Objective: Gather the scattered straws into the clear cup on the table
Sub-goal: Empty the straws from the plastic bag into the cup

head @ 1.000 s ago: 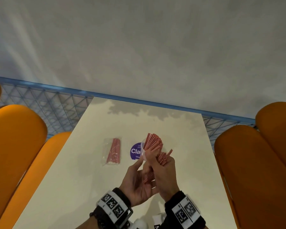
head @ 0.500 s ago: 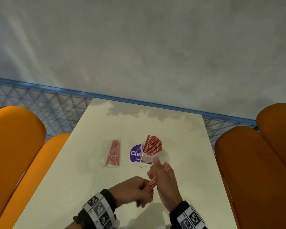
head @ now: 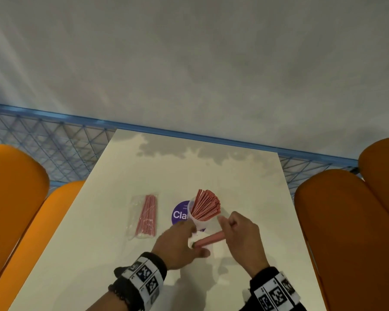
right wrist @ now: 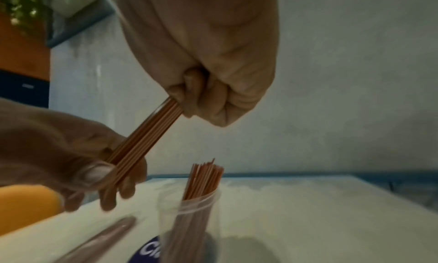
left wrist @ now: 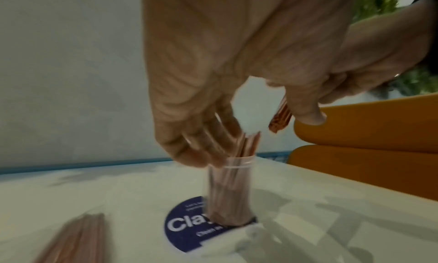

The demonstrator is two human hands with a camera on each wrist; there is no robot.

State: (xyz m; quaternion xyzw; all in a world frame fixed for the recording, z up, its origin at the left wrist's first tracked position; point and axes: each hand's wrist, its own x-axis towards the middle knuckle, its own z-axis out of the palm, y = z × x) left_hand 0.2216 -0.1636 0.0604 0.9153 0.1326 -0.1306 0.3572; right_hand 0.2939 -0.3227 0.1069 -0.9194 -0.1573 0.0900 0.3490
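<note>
A clear cup [head: 197, 221] stands on a purple sticker [head: 179, 214], packed with upright pink straws [head: 206, 206]. Just in front of it, above the table, a loose bundle of pink straws [head: 209, 240] stretches between both hands. My right hand [head: 230, 230] grips its far end in a fist [right wrist: 201, 102]. My left hand [head: 194, 241] pinches the near end, thumb on top [right wrist: 94, 173], fingers underneath. In the left wrist view the cup [left wrist: 229, 192] sits below my blurred fingers [left wrist: 201, 149].
A clear bag of more pink straws [head: 145, 216] lies left of the cup. The white table [head: 245, 176] has orange seats on the left [head: 14, 189] and right [head: 346, 221]. A blue mesh rail [head: 61, 140] runs behind its far edge.
Both hands dropped from the cup's mouth toward me. The bundle turned from upright to nearly level. My left hand went from open palm to pinching its near end.
</note>
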